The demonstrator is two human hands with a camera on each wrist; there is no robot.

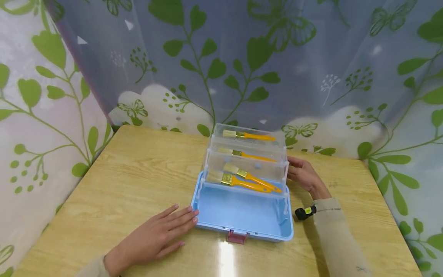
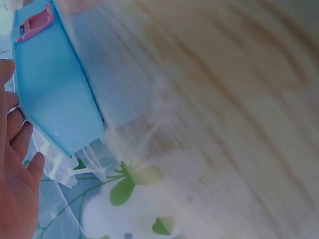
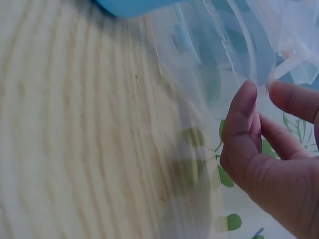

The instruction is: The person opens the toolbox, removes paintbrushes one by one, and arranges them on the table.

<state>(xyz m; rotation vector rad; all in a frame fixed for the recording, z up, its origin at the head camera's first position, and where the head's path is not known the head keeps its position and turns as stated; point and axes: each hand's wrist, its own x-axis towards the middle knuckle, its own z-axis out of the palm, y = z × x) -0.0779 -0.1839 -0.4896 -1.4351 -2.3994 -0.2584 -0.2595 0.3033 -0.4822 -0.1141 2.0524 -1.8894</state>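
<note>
A light-blue toolbox point(image 1: 242, 211) stands unfolded on the table, its clear stepped trays point(image 1: 245, 165) raised at the back. Yellow-handled paintbrushes lie in them: one brush point(image 1: 259, 137) on top, one brush point(image 1: 256, 156) in the middle, and two in the lowest tray, including a broad brush point(image 1: 242, 182). My left hand point(image 1: 155, 234) is spread beside the box, fingertips touching its left front wall. At the right rear, my right hand point(image 1: 306, 175) reaches behind the trays. In the right wrist view its thumb and forefinger pinch the edge of the clear lid point(image 3: 194, 64).
The wood-grain table point(image 1: 149, 165) extends on both sides of the box. A dark-pink latch point(image 1: 237, 237) hangs at the box's front. Behind the table hangs a leaf-and-butterfly curtain point(image 1: 221, 73). A black strap device point(image 1: 305, 212) is at the right wrist.
</note>
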